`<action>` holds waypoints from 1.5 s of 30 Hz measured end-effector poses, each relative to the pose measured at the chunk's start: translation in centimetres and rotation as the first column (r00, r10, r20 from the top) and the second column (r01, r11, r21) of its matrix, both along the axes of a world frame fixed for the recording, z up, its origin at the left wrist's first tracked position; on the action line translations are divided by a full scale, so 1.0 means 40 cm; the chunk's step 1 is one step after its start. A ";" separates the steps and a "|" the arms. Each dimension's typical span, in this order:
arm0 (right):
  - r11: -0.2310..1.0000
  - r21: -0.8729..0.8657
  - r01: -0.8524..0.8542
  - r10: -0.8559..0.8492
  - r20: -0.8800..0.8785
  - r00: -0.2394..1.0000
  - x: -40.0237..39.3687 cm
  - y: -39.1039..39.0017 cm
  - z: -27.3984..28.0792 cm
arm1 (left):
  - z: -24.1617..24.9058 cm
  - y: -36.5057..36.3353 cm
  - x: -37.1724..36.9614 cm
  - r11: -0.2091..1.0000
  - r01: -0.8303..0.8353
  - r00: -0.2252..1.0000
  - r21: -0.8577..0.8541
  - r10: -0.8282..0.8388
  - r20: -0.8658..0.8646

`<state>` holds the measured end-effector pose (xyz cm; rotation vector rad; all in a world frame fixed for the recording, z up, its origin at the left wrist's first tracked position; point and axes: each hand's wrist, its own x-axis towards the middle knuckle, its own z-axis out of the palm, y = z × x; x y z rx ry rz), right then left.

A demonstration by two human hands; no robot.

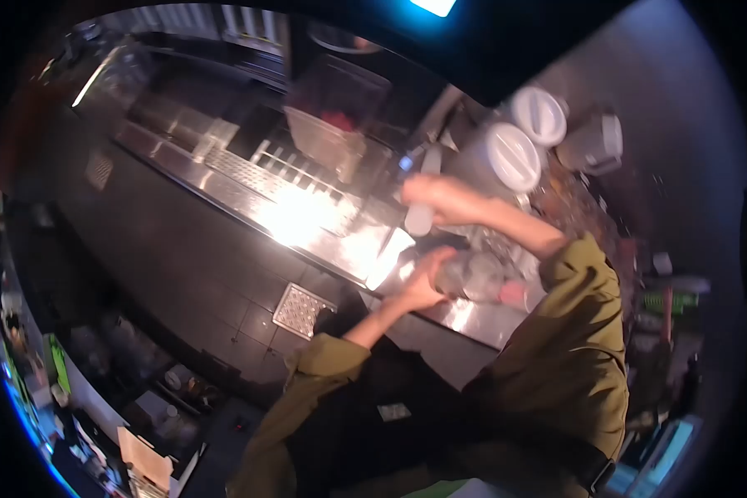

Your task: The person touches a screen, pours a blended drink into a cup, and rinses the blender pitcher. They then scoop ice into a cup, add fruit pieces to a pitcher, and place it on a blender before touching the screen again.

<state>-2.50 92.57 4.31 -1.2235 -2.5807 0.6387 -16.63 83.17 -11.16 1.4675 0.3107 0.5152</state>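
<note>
My right hand (444, 199) is closed around a whitish cylinder (420, 220), whose flat round end sticks out below my fist. Motion blur keeps me from telling what kind of thing it is. Lower down, my left hand (427, 280) curls its fingers against a clear, greyish container (465, 275) on the steel counter. The container's contents are hard to make out. Beside it, close to my right sleeve, is a pink item (513, 294).
Lidded white tubs (513, 158) stand beyond my right forearm. A clear bin (328, 137) with something red inside sits at the back of the counter. The counter's front edge (224, 207) runs diagonally, with dark floor tiles and a metal drain cover (304, 310) below.
</note>
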 end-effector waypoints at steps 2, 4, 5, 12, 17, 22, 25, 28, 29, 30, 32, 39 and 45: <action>0.972 0.131 0.195 -0.163 -0.220 0.962 0.003 -0.081 0.167 | 0.037 0.006 -0.009 1.000 0.008 0.997 0.028 -0.006 -0.075; 0.867 0.317 0.383 -0.259 -0.369 0.892 0.021 -0.203 0.308 | 0.019 0.004 0.003 0.984 -0.066 0.997 0.164 0.072 -0.030; 0.792 0.372 0.484 -0.273 -0.493 0.826 0.022 -0.261 0.389 | 0.020 0.004 0.004 0.977 -0.084 0.996 0.198 0.085 0.004; 0.497 0.189 0.847 0.150 -0.980 0.131 -0.038 -0.604 0.593 | 0.010 -0.008 0.016 0.971 -0.033 0.992 0.236 0.061 -0.114; 0.544 -0.034 0.838 -0.243 -0.963 0.119 -0.062 -0.527 0.318 | 0.043 0.008 0.006 0.921 0.042 0.979 0.387 0.039 -0.198; 0.549 -0.109 0.829 -0.345 -0.932 0.106 -0.069 -0.488 0.104 | 0.377 0.037 -0.021 0.892 -0.037 0.996 0.451 0.067 -0.051; 0.545 -0.181 0.819 -0.386 -0.921 0.054 -0.056 -0.498 0.042 | 0.382 0.015 0.072 0.718 0.081 0.996 0.692 -0.087 -0.027; 0.366 -0.389 0.845 -0.475 -0.859 -0.189 -0.057 -0.493 0.142 | 0.339 0.011 0.102 0.651 -0.026 0.996 0.759 -0.044 0.071; 0.301 -0.447 0.843 -0.454 -0.844 -0.286 -0.073 -0.492 0.207 | 0.348 0.012 0.097 0.659 -0.041 0.998 0.751 -0.016 0.068; 0.325 -0.448 0.833 -0.470 -0.841 -0.269 -0.043 -0.517 0.189 | 0.353 0.014 0.093 0.705 -0.044 0.997 0.707 -0.009 0.071; 0.636 -0.028 0.771 -0.256 -0.950 0.177 0.034 -0.598 0.100 | 0.345 0.008 0.097 0.747 -0.100 0.994 0.657 0.049 0.096; 0.532 -0.187 0.826 -0.370 -0.928 0.028 -0.045 -0.595 0.132 | 0.311 -0.003 0.121 0.689 -0.148 0.988 0.709 0.130 0.080; 0.377 -0.225 0.899 -0.485 -0.874 -0.016 -0.086 -0.486 0.186 | 0.327 -0.025 0.118 0.603 -0.235 0.972 0.762 0.154 0.179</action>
